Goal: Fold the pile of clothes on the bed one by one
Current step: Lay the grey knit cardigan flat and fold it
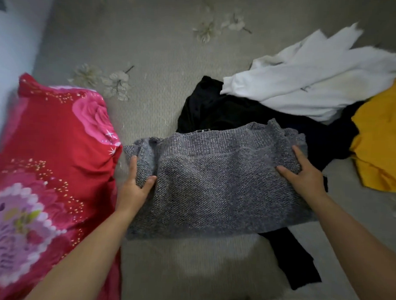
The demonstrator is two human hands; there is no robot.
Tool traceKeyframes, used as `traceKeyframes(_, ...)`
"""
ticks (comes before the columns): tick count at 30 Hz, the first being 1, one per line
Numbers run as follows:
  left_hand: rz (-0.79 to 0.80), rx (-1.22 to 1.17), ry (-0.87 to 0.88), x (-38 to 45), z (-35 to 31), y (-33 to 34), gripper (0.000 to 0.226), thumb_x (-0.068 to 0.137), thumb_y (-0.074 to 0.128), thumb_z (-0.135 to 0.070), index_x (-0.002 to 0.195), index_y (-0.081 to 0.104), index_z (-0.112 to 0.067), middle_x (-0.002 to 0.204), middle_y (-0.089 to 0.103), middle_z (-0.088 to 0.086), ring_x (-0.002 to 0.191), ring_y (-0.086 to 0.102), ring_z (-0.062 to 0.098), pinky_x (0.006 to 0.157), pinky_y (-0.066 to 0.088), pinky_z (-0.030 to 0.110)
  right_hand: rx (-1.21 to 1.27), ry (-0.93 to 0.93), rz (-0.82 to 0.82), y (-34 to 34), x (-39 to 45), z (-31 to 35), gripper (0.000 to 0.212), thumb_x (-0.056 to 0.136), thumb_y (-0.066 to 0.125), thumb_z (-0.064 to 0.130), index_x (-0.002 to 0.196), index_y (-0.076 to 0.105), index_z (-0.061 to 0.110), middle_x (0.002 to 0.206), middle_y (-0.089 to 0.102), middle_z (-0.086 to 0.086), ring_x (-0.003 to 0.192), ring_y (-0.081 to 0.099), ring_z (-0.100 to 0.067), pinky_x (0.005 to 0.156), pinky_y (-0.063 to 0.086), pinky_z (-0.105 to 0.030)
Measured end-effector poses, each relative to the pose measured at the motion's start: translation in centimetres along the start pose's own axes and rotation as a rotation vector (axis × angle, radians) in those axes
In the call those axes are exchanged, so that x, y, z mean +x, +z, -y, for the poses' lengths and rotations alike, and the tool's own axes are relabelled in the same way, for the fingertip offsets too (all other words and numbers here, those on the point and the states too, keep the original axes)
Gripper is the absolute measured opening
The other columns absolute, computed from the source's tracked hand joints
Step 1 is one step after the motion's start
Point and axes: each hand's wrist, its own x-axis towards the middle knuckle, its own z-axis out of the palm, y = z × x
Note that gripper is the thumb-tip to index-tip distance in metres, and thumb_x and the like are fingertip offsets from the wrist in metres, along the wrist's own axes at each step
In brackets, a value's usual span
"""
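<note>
Both hands grip grey sweater side edges | bedsheet beyond

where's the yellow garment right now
In the head view, the yellow garment lies crumpled at the right edge, on the bed, just below the white top and beside the black clothes.

There are two hands: one left hand and one right hand. There are four pieces of clothing out on the bed: one grey knitted sweater, one black garment, one white garment and one yellow garment. There is one red pillow with pink flowers. There is one bed.
</note>
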Motion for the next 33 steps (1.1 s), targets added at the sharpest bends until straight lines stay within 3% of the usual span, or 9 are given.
traceKeyframes(5,0.036,0.01,0.187,0.1,-5.0,-4.7,0.083,0.082,0.053,-0.05,0.144,-0.001,-0.035,0.131,0.05,0.023,0.108,0.057,0.039,0.09,0.044,0.041,0.036,-0.021,-0.088,-2.7,-4.4,2.9,0.062,0.091,0.054,0.029,0.145,0.022,0.028,0.134,0.05,-0.015,0.109,0.054,-0.033,0.09,0.043,-0.036)
traceKeyframes(8,0.081,-0.027,0.349,-0.7,-8.8,-6.6,0.081,0.09,0.057,-0.03,0.145,-0.003,-0.029,0.143,0.04,0.014,0.117,0.052,0.036,0.094,0.04,0.037,0.069,-0.035,-0.119,-5.8,-8.4,4.0,0.06,0.093,0.051,0.024,0.144,0.019,0.03,0.138,0.045,-0.015,0.114,0.05,-0.034,0.093,0.044,-0.041)
traceKeyframes(12,0.165,-0.066,0.571,-3.1,-14.8,-7.6,0.074,0.091,0.052,-0.034,0.141,-0.003,-0.039,0.147,0.035,0.008,0.125,0.046,0.03,0.097,0.037,0.033,0.098,-0.072,-0.122,-11.6,-14.2,4.5,0.056,0.095,0.046,0.017,0.145,0.021,0.022,0.152,0.024,-0.005,0.138,0.026,-0.024,0.11,0.029,-0.035)
traceKeyframes(19,0.325,-0.109,0.983,-10.6,-28.7,-5.8,0.073,0.093,0.051,-0.033,0.146,0.002,-0.031,0.147,0.035,0.008,0.13,0.04,0.026,0.099,0.035,0.032,0.103,0.061,-0.48,-22.0,-24.0,1.7,0.051,0.09,0.056,0.025,0.138,0.039,0.025,0.147,0.035,-0.005,0.131,0.038,-0.026,0.101,0.034,-0.034)
traceKeyframes(24,0.378,-0.183,1.223,-18.3,-38.4,-2.9,0.074,0.092,0.053,-0.03,0.146,0.002,-0.031,0.14,0.045,0.009,0.114,0.053,0.03,0.083,0.04,0.029,0.066,0.261,-0.821,-28.8,-32.4,-2.5,0.05,0.084,0.062,0.039,0.132,0.049,0.03,0.139,0.047,-0.004,0.127,0.043,-0.026,0.097,0.038,-0.032)
traceKeyframes(26,0.408,-0.186,1.291,-22.0,-41.7,-1.6,0.076,0.092,0.052,-0.03,0.146,-0.002,-0.027,0.117,0.057,0.001,0.109,0.055,0.031,0.074,0.036,0.026,0.064,0.332,-0.931,-31.3,-35.7,-4.7,0.049,0.083,0.062,0.042,0.13,0.051,0.031,0.137,0.049,-0.006,0.126,0.045,-0.026,0.096,0.039,-0.032)
traceKeyframes(29,0.449,-0.214,1.379,-27.6,-46.3,1.1,0.078,0.092,0.051,-0.032,0.147,-0.003,-0.027,0.079,0.037,-0.021,0.067,0.054,0.022,0.059,0.033,0.026,0.071,0.405,-1.06,-34.9,-40.1,-8.0,0.047,0.084,0.061,0.041,0.129,0.053,0.028,0.137,0.049,-0.008,0.126,0.045,-0.026,0.097,0.038,-0.031)
traceKeyframes(31,0.48,-0.235,1.425,-31.4,-49.3,3.3,0.075,0.092,0.051,-0.032,0.148,0.0,-0.027,0.064,0.038,-0.009,0.05,0.04,0.014,0.05,0.03,0.025,0.072,0.436,-1.133,-37.4,-42.5,-10.3,0.046,0.084,0.061,0.04,0.128,0.055,0.025,0.136,0.049,-0.009,0.126,0.045,-0.026,0.097,0.038,-0.031)
traceKeyframes(33,0.524,-0.221,1.478,-35.5,-52.1,5.4,0.073,0.093,0.05,-0.031,0.147,0.002,-0.028,0.078,0.057,0.01,0.055,0.045,0.018,0.052,0.031,0.026,0.067,0.46,-1.178,-40.0,-44.6,-12.9,0.046,0.084,0.062,0.039,0.127,0.056,0.022,0.136,0.05,-0.009,0.126,0.045,-0.026,0.099,0.037,-0.031)
